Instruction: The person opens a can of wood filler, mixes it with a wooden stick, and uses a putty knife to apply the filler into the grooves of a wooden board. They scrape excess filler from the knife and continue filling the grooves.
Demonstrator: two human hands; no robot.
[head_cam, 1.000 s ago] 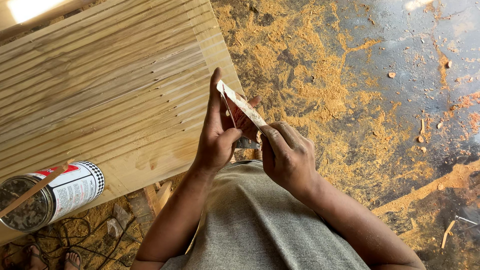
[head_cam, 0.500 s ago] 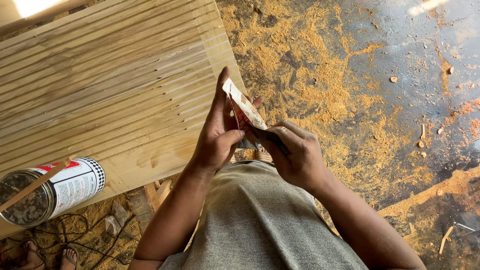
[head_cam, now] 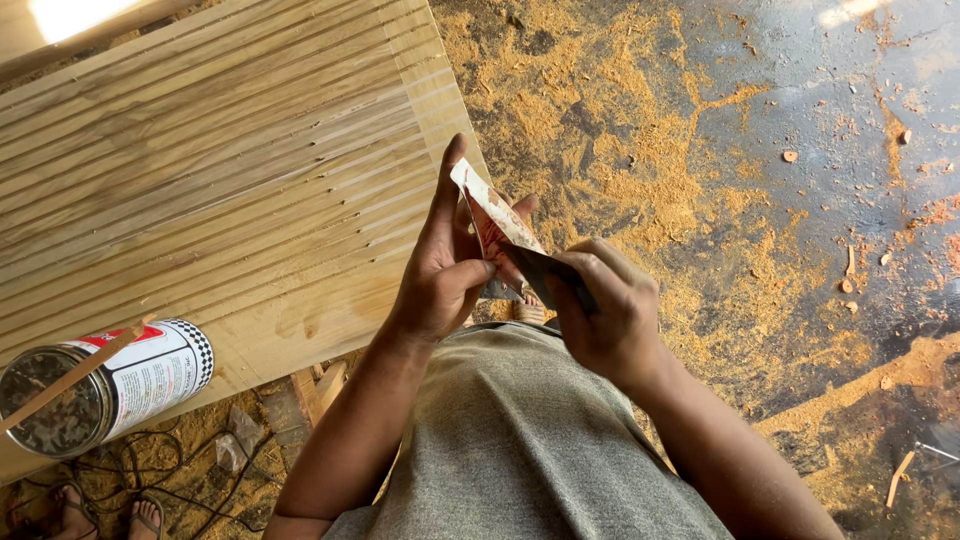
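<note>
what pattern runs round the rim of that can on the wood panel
A black-and-white checkered band, on the can, seen in the head view.

**Room to the right, timber to the left**

We see the left hand and right hand close together on a small folded sheet of sandpaper, over the person's grey shirt; just to their left the grooved wooden panel blocks the way at its edge; a tin can with a stick in it sits on the panel's near corner; to the right, sawdust-strewn floor lies open.
</note>
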